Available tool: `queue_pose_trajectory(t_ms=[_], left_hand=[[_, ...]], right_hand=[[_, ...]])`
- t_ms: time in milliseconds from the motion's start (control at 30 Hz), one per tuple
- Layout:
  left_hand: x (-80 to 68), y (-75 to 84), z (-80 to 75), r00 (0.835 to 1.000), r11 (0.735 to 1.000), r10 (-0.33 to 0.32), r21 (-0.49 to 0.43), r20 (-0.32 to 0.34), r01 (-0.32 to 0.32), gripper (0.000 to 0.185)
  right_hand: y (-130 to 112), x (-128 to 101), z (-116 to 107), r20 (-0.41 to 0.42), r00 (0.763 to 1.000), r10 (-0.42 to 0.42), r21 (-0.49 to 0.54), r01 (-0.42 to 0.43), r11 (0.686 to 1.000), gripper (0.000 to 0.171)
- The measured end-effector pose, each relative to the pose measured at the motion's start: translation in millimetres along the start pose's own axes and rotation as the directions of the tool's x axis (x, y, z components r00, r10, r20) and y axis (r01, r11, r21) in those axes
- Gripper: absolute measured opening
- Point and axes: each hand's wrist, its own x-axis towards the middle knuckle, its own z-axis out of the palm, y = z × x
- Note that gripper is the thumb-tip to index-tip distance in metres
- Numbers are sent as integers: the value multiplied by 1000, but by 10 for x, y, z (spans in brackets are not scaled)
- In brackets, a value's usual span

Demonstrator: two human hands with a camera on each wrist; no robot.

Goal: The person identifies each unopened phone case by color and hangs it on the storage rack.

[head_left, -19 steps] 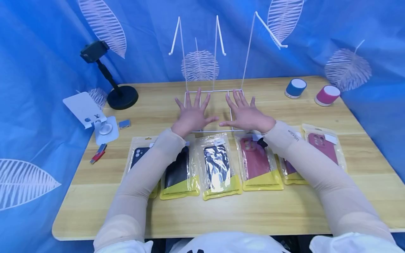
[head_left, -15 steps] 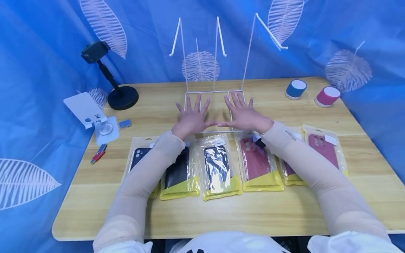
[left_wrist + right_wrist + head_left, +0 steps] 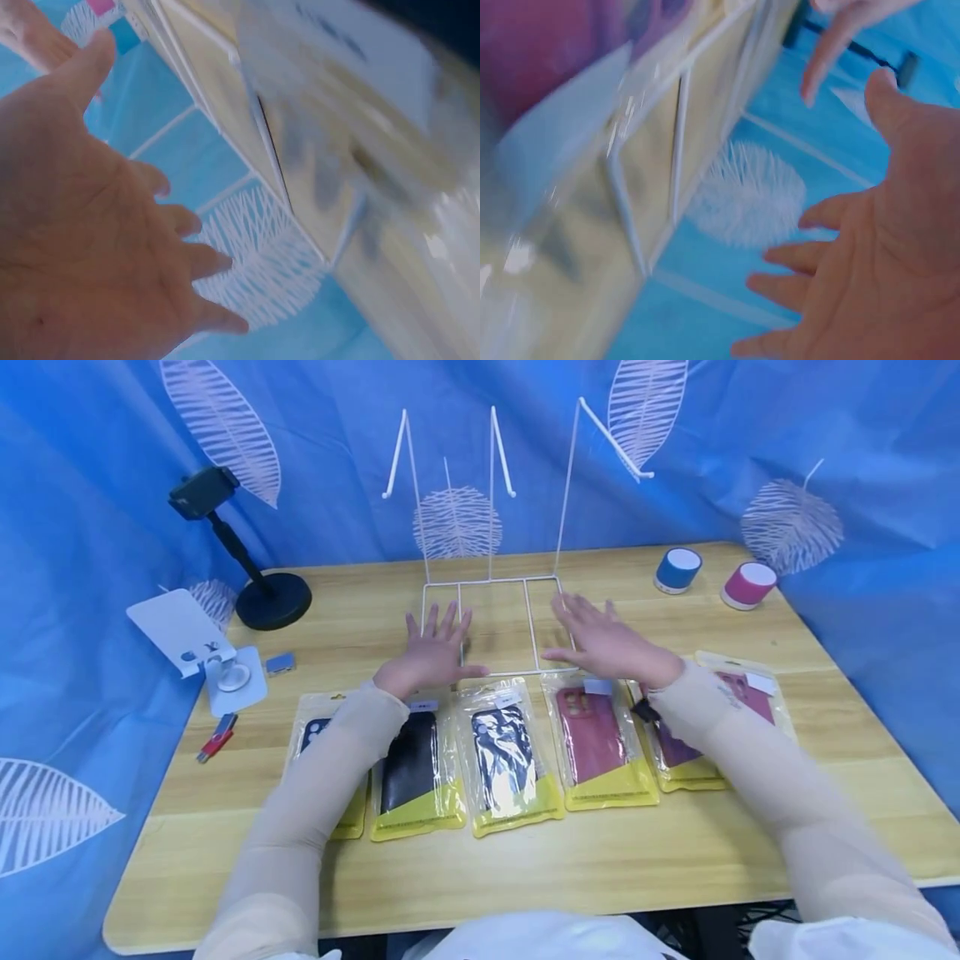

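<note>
My left hand (image 3: 431, 660) is held over the left front part of a white wire rack (image 3: 530, 618), fingers spread and holding nothing. Over the rack's right side, my right hand (image 3: 607, 643) is likewise spread and grips nothing. Both bare palms show in the wrist views, the left palm (image 3: 97, 225) and the right palm (image 3: 900, 255). In front of the rack lies a row of phone cases in clear pouches with yellow lower ends: a black case (image 3: 408, 760), a shiny dark case (image 3: 506, 752), a red case (image 3: 592, 735) and a purple case (image 3: 678, 747). The sleeved forearms partly cover the outer pouches.
A black phone holder (image 3: 273, 602) and a white folding stand (image 3: 236, 681) are on the left. Near them lie a small blue piece (image 3: 281, 662) and a red USB stick (image 3: 216, 745). A blue speaker (image 3: 678, 571) and a pink speaker (image 3: 748, 585) stand at the back right.
My hands have drawn apart, the left one leftward and the right one rightward, and the left has come a little nearer to me. The head view has shifted slightly.
</note>
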Motion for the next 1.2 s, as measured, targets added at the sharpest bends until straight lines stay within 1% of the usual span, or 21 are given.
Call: queue_pose_trajectory(t_ms=[67,133,233,300,400,467,533,600,633,733,767,800,900,967,1033,1100,1167,1200], left_hand=[[-59,-120,-25,1000,1000,3,-13,24,-3,103],[-115,-246,-38,999,1000,-10,-16,51,11,104],[-199,-405,-54,992,998,-52,-29,112,56,103],[-223,-484,-49,987,997,-71,-15,145,74,101],[-231,-564,-34,982,997,-82,2,169,83,99],[-221,-597,-18,982,997,-83,13,169,82,97],[-215,-608,-8,984,997,-81,12,159,80,96],[-212,-604,4,986,997,-77,16,150,76,94],[-212,-598,10,986,997,-76,21,147,74,93],[-213,-577,24,988,997,-74,27,138,71,90],[-214,-572,27,988,997,-73,24,135,71,90],[-213,-569,32,989,997,-72,20,132,70,90],[-216,-559,47,990,998,-63,10,125,63,90],[-219,-553,60,991,998,-58,4,121,58,90],[-224,-548,72,992,999,-54,5,118,54,90],[-226,-547,86,992,999,-52,12,112,51,90],[-225,-549,101,993,999,-52,16,106,51,89],[-222,-552,110,993,999,-52,16,103,51,89]], right_hand=[[180,-224,-102,-17,1000,18,10,-18,1000,83],[431,-449,-183,-34,998,44,6,-44,999,69],[928,-739,-252,-35,994,99,-14,-100,995,51],[1297,-889,-265,-16,989,144,-25,-144,989,45],[1791,-1043,-247,49,972,229,-13,-228,973,42],[2035,-1107,-213,96,957,273,29,-277,960,42],[2200,-1145,-168,125,943,308,89,-320,943,42],[2303,-1164,-118,149,933,328,149,-349,925,39],[2334,-1172,-96,156,930,333,175,-358,917,38],[2361,-1197,-61,165,925,343,205,-372,905,33],[2355,-1207,-63,162,925,343,206,-371,905,31],[2342,-1220,-71,144,931,335,208,-360,910,29],[2256,-1273,-162,40,951,307,216,-308,926,22],[2151,-1324,-272,-60,954,295,235,-274,933,19],[2008,-1394,-412,-153,944,293,270,-245,931,18],[1838,-1471,-558,-228,926,301,319,-221,921,19],[1660,-1541,-694,-287,910,298,354,-189,916,18],[1571,-1567,-756,-317,905,283,356,-163,920,16]])
